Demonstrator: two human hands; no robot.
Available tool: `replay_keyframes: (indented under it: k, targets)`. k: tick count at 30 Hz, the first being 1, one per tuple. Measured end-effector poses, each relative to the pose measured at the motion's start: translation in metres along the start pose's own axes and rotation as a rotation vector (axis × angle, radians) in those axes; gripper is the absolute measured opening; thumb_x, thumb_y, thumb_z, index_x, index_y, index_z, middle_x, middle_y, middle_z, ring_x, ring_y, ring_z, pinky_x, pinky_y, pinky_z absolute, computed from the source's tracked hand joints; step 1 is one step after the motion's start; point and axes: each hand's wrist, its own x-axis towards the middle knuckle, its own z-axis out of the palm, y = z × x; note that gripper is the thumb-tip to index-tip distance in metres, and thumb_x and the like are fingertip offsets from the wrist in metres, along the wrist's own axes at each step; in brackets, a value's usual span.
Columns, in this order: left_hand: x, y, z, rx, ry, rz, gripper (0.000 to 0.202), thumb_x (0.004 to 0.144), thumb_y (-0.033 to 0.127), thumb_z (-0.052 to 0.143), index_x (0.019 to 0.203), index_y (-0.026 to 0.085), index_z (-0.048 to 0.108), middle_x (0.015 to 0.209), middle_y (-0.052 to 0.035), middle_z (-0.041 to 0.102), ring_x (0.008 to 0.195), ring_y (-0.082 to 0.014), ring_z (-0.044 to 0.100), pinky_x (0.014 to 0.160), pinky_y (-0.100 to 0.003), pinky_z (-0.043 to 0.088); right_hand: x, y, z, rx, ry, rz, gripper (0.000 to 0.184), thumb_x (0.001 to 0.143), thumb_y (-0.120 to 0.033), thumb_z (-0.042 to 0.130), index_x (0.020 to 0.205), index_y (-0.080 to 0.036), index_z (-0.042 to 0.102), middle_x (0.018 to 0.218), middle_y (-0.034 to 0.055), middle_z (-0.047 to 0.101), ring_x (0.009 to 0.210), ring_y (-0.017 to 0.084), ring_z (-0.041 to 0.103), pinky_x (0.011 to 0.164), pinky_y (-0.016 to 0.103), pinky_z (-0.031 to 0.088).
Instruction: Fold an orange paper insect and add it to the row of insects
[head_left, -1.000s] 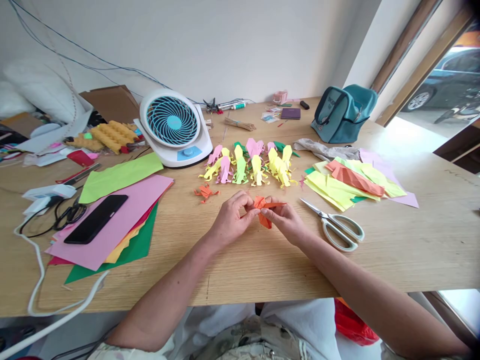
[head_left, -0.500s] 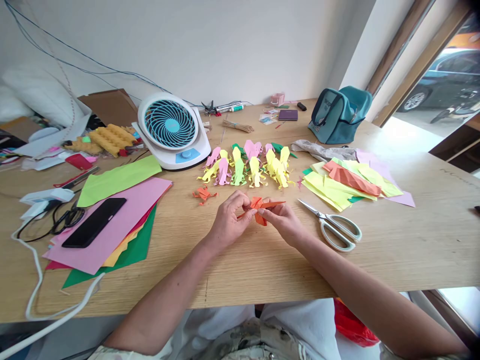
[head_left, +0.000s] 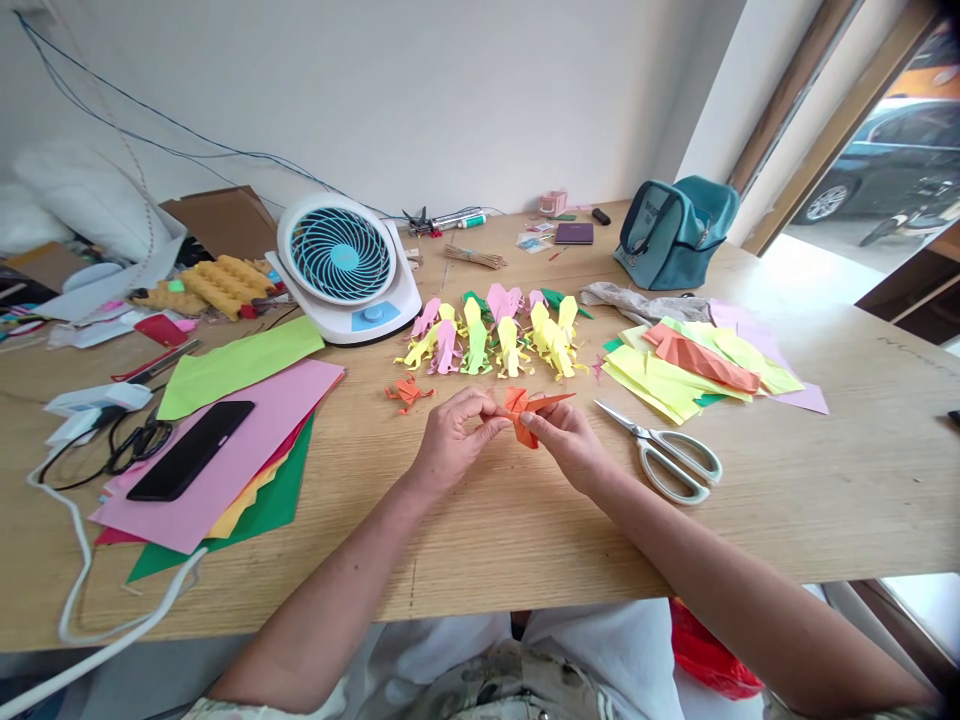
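Note:
Between my two hands is an orange folded paper figure (head_left: 521,428), held just above the table. My left hand (head_left: 457,432) pinches a thin point on its left side. The thumb and fingers of my right hand (head_left: 567,440) grip its right side, and a long pointed flap sticks out over that hand. Left of my hands lies a small orange origami figure (head_left: 408,393) with thin legs. Behind them stand several paper figures, among them a light green one (head_left: 476,340), yellow ones (head_left: 556,342) and a pink one (head_left: 445,347).
Scissors (head_left: 671,455) lie right of my right hand, near loose coloured sheets (head_left: 660,382). A black phone (head_left: 191,450) rests on stacked paper (head_left: 292,400) at left. Behind are a white fan (head_left: 367,322) and a teal bag (head_left: 664,245). A white cable (head_left: 71,560) crosses the left edge.
My left fingers have drawn slightly left, from the figure's middle to its thin left point. More of the orange body shows between my hands. The camera view has shifted slightly.

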Motion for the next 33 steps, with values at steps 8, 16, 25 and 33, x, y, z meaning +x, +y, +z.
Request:
replay_keyframes:
  k: [8,16,25,33]
  targets:
    - [-0.001,-0.001,-0.001,0.212,-0.021,0.083,0.029,0.094,0.035,0.060,0.071,0.018,0.064,0.067,-0.0005,0.064,0.067,-0.0140,0.055,0.074,-0.028,0.040,0.002,0.006,-0.004,-0.012,0.013,-0.006,0.041,0.081,-0.057,0.067,0.073,-0.018,0.057,0.060,-0.0030,0.047,0.055,0.010,0.036,0.053,0.026,0.028]
    - [0.004,-0.004,-0.012,-0.298,-0.248,-0.131,0.052,0.099,0.053,0.042,0.086,0.014,0.074,0.076,-0.0071,0.069,0.074,-0.0167,0.062,0.073,-0.029,0.047,0.000,0.004,-0.006,0.124,-0.078,0.046,0.039,0.081,-0.053,0.069,0.070,-0.018,0.057,0.060,-0.0029,0.049,0.055,0.010,0.039,0.055,0.026,0.030]
    - [-0.005,-0.002,0.004,-0.771,-0.559,-0.438,0.071,0.073,0.065,0.072,0.128,0.020,0.066,0.121,-0.0164,0.065,0.107,-0.0309,0.063,0.093,-0.042,0.048,-0.010,0.004,-0.004,0.467,-0.531,0.425,0.038,0.069,-0.044,0.085,0.079,-0.016,0.062,0.064,-0.0029,0.056,0.057,0.008,0.049,0.057,0.022,0.038]
    - [-0.013,0.010,0.017,-1.160,-0.501,-0.581,0.029,0.065,0.036,0.086,0.082,0.018,0.071,0.130,-0.0132,0.062,0.102,-0.0255,0.065,0.071,-0.030,0.053,-0.013,0.009,-0.002,0.556,-0.581,0.471,0.037,0.068,-0.044,0.087,0.079,-0.018,0.062,0.066,-0.0022,0.063,0.060,0.010,0.057,0.062,0.025,0.046]
